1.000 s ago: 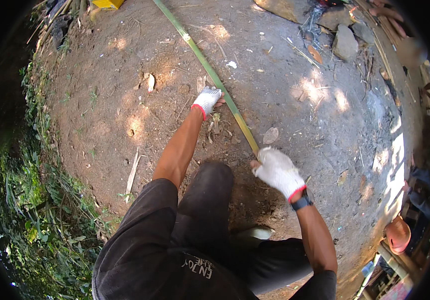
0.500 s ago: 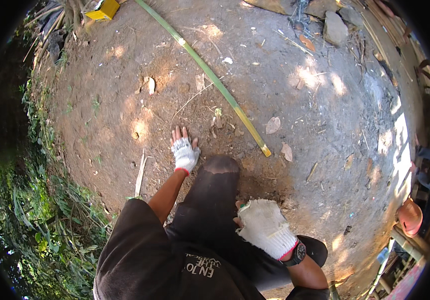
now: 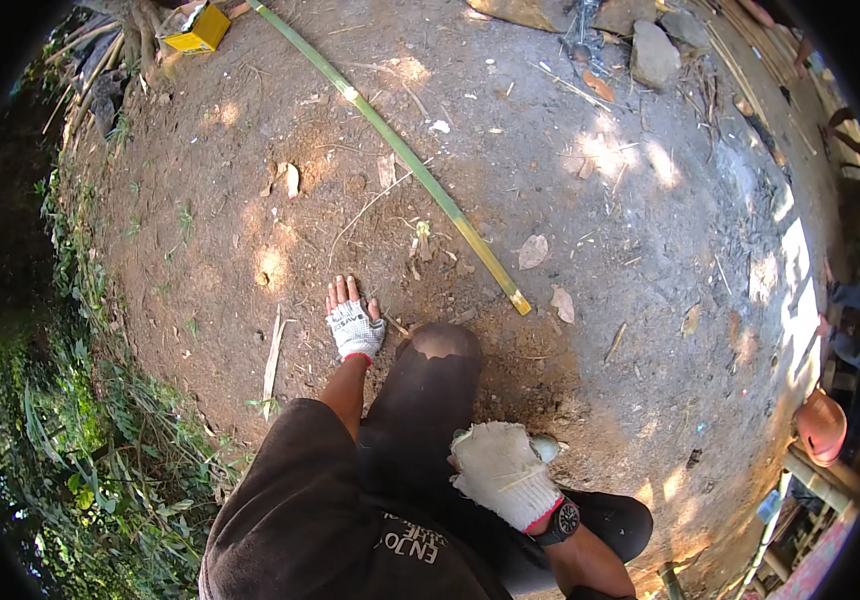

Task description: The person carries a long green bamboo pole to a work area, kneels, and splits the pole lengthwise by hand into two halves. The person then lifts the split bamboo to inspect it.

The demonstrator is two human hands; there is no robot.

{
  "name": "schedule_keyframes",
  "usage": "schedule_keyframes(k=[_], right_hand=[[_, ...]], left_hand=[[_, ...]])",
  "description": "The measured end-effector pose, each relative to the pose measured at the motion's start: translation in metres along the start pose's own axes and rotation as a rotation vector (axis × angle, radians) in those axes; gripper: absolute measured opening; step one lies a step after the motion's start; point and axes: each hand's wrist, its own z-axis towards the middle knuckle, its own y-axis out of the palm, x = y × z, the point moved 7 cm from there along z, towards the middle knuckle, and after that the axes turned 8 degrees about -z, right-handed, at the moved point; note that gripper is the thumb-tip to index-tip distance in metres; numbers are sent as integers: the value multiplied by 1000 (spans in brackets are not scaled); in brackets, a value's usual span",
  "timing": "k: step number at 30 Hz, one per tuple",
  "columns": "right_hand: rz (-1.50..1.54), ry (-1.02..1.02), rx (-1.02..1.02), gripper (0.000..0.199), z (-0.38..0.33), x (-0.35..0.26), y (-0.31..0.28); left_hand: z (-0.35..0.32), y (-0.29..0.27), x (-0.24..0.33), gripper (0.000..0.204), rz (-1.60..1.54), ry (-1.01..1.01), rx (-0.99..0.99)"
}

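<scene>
My left hand (image 3: 354,322), in a white fingerless glove with a red cuff, is held flat with its fingers outstretched, over or on the dirt left of my knee (image 3: 442,350). It holds nothing. My right hand (image 3: 506,474), gloved in worn off-white knit and with a black watch (image 3: 562,520) at the wrist, is closed above my other leg. A pale, rounded, greenish-white thing (image 3: 548,448) sticks out beside its knuckles; its kind cannot be made out. Ahead of me a long green bamboo pole (image 3: 405,150) lies slantwise on the ground, its yellowish cut end toward me.
Grey stones (image 3: 656,55) and ash lie at the far right, a yellow box (image 3: 198,28) at the far left. Leafy plants (image 3: 110,470) edge the left side. An orange-red shoe-like object (image 3: 821,428) sits beside bamboo poles at the right. Dry leaves (image 3: 533,252) dot the dirt.
My left hand has shifted slightly left and forward. My right hand has moved a little left and down, and the pale thing now shows at its right side. The view has tilted slightly.
</scene>
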Motion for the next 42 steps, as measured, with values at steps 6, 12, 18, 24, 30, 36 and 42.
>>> schedule_keyframes(k=[6,12,18,24,30,36,42], right_hand=[[65,157,140,26,-18,24,12],[65,245,-50,24,-15,45,33],[83,137,127,29,-10,19,-5],[71,142,138,32,-17,16,-14],[30,148,139,31,-14,11,-24],[12,143,147,31,-14,7,-25],[50,132,144,31,-13,8,-26]], left_hand=[[3,1,1,68,-14,-2,7],[3,2,1,67,-16,-12,2],[4,2,3,66,-18,-11,0],[4,3,0,66,-15,-7,6],[3,1,3,66,-29,-1,15],[3,2,1,67,-17,-3,12],[3,-3,6,63,-6,5,21]])
